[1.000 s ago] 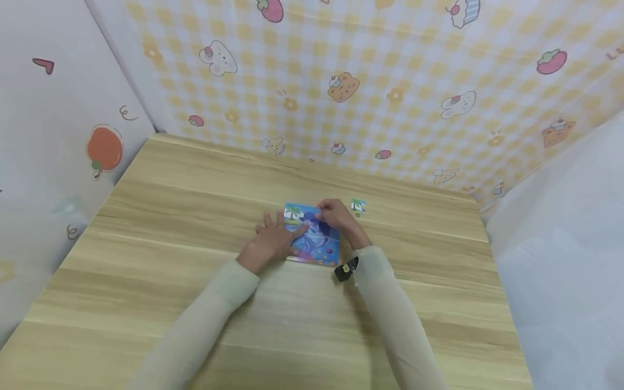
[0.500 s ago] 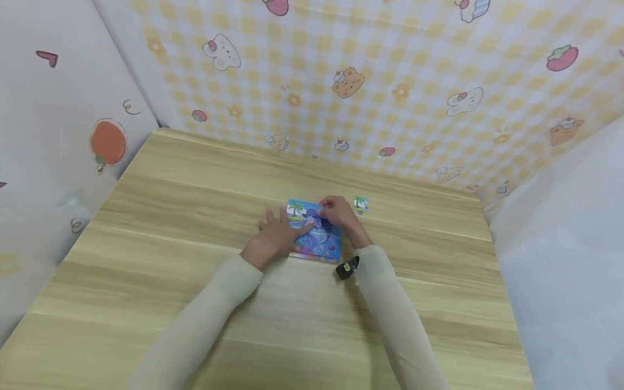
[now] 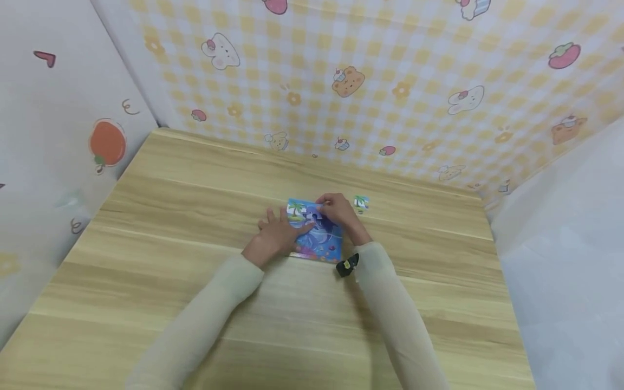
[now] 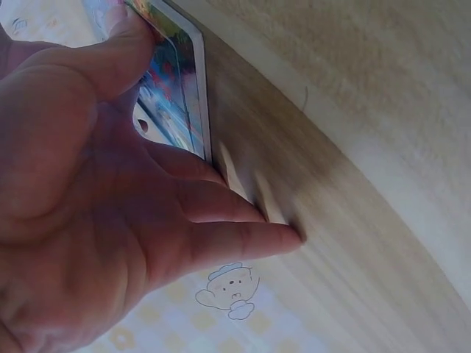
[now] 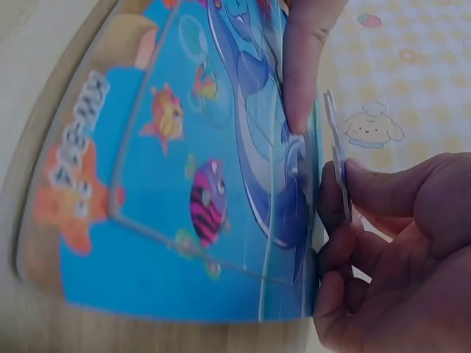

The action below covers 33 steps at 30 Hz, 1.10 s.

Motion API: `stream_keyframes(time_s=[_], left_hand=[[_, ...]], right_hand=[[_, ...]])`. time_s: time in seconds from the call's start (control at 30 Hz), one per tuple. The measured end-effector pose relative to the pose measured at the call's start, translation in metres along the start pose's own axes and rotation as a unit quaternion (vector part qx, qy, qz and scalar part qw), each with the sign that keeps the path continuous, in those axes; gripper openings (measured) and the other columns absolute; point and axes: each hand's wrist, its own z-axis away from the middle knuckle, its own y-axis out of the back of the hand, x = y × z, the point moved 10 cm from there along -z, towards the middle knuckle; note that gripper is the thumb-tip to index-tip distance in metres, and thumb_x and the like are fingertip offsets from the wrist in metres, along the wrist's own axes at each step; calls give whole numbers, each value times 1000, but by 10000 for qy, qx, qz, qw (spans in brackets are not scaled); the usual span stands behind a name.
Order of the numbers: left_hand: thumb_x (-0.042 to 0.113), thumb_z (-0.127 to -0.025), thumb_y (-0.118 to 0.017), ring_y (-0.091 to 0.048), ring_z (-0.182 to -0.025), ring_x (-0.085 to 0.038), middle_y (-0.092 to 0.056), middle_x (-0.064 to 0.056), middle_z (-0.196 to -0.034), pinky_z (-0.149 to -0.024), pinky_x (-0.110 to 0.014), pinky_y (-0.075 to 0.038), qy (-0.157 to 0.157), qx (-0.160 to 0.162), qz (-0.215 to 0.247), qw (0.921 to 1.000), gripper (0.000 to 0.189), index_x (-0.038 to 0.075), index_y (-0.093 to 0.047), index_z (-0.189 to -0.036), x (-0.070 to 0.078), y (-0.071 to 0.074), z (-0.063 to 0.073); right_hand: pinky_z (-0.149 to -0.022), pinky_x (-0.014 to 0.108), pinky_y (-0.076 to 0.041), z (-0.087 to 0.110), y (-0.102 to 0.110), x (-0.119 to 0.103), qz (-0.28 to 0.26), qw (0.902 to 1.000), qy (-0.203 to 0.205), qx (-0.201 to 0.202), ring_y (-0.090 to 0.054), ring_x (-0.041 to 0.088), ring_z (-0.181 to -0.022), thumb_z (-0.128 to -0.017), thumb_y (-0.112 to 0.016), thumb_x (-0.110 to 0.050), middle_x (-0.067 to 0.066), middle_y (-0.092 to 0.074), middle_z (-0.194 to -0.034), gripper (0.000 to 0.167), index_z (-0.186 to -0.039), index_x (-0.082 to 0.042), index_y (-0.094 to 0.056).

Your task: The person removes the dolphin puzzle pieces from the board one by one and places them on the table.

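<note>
While one left hand (image 3: 277, 237), spread, touches one puzzle (image 3: 323, 246), one right hand (image 3: 339, 210) pinches one piece (image 5: 339, 163).

Pale yellow wood-grain table (image 3: 302, 325) viewed from head height, forward and down; rectangular blue sea-picture board (image 3: 324, 242) seen close, sideways, from both wrists, shared by all.

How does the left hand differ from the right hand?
The left hand has straight fingers; the right hand has curled ones. The left hand lays its thumb over the puzzle; the right hand pinches a thin piece near the far edge. Both have pale sleeves.
</note>
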Motion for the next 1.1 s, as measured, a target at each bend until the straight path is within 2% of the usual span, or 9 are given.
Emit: stream_keyframes(time_s=[0.17, 0.3, 0.47, 0.57, 0.67, 0.8, 1.1], left_hand=[[55, -92, -58, -7, -140, -66, -4, -37, -159, -102, -77, -29, -20, 8, -12, 10000, 73, 46, -21, -155, 2, 1, -2], [54, -92, -60, -6, -140, -66, -4, -37, -159, -103, -77, -28, -48, 66, 82, 9999, 74, 45, -22, -155, 2, 2, -2], [52, -92, -61, -3, -140, -66, -1, -37, -159, -104, -78, -24, -48, 28, 230, 9997, 75, 44, -21, -156, 3, 0, -1], [50, -93, -60, -3, -140, -66, -1, -37, -159, -104, -78, -24, -69, 18, 208, 9998, 74, 43, -21, -156, 4, -1, -1], [49, -93, -60, -3, -140, -66, -1, -37, -158, -104, -79, -24, -84, 41, 218, 9997, 73, 43, -22, -156, 3, -1, 0], [48, -94, -61, -3, -140, -66, -1, -38, -158, -104, -79, -24, -85, 61, 307, 9995, 73, 42, -24, -156, 2, -2, 1], [46, -94, -60, -4, -140, -66, -2, -38, -158, -104, -78, -25, -137, 99, 242, 9996, 71, 42, -24, -156, 3, -1, 0]], right_hand=[[-78, 33, -52, 1, 14, 6, -520, 9985, 116, 93, -63, 25, -91, -97, -63, -17, 17, -70, -107, 23, -115, -4, -69], [-76, 30, -53, 1, 36, 16, -860, 9953, 46, 435, -65, 22, -90, -95, -67, -18, 17, -71, -106, 26, -115, -1, -68], [-69, 28, -56, 4, 66, 46, -1770, 9810, -341, 714, -69, 16, -76, -89, -75, -15, 12, -74, -93, 32, -113, 2, -64], [-63, 26, -55, 8, 86, 67, -2009, 9740, -547, 889, -67, 12, -69, -86, -78, -15, 3, -71, -79, 32, -107, 1, -61], [-60, 23, -54, 13, 105, 86, -1928, 9728, -736, 1051, -66, 10, -66, -87, -78, -16, -4, -66, -71, 27, -99, -2, -58], [-61, 22, -55, 17, 122, 107, -1726, 9728, -951, 1217, -64, 9, -64, -89, -76, -17, -6, -63, -69, 22, -92, -4, -58], [-59, 21, -52, 19, 142, 134, -1083, 9784, -1229, 1260, -58, 8, -65, -91, -73, -19, -6, -61, -65, 21, -91, -1, -61]])
